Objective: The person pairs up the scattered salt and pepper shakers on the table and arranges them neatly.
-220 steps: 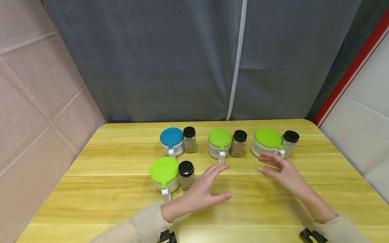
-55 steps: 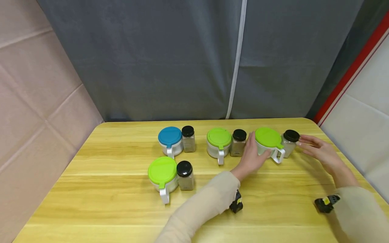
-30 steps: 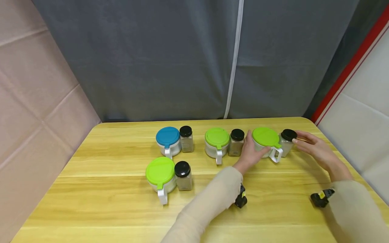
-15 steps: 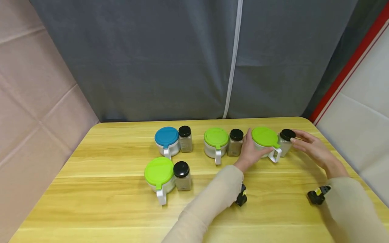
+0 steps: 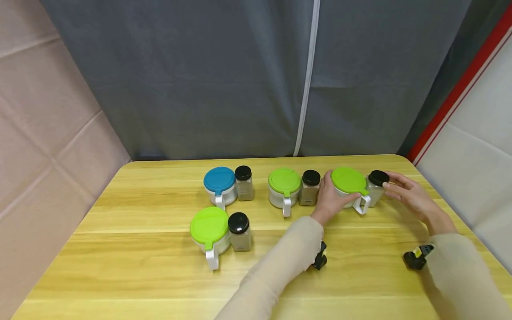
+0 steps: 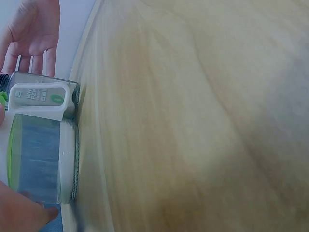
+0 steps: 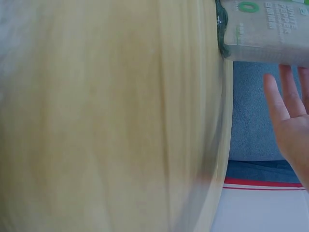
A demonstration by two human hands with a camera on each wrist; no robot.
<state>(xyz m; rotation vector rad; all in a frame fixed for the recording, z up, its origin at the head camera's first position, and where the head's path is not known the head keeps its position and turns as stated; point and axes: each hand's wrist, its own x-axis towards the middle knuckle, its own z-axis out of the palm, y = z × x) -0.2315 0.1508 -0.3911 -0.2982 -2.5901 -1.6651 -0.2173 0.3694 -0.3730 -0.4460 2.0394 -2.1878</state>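
Observation:
My left hand is around the left side of a white seasoning pot with a green lid, thumb across its front near the white handle. Against the pot's right side stands a clear shaker jar with a black lid. From the other side, my right hand touches this jar with extended fingers. In the right wrist view, the jar's label reads white pepper, and the right hand has its fingers straight. The left wrist view shows pot and jar side by side; the left hand is partly cut off.
Just left of my left hand stand another green-lidded pot and a black-lidded jar. Farther left are a blue-lidded pot with its jar. Nearer the front is another green-lidded pot with its jar.
Both hands have gone from above the table's middle to the rightmost pot and jar. The right fingers have come in against the jar. Over the last half second almost nothing has moved.

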